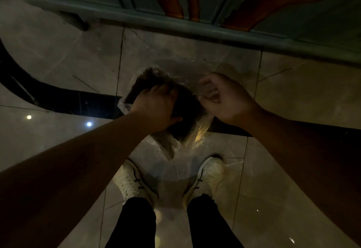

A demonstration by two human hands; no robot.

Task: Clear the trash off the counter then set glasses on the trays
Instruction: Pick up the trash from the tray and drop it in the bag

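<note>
I look straight down in dim light. A clear plastic bag (175, 165) hangs in front of me over the tiled floor, reaching down between my shoes. My left hand (156, 107) is closed on a dark brown object (187, 105), which sits at the bag's mouth, partly wrapped in the plastic. My right hand (222, 97) pinches the bag's upper right edge and holds the mouth apart. What the brown object is cannot be told. No counter, tray or glass is in view.
Glossy beige floor tiles (293, 95) with a curved black inlay band (58, 95) lie below. A painted wall base with a grey-green skirting (175, 26) runs across the top. My white shoes (132, 181) stand close under the bag.
</note>
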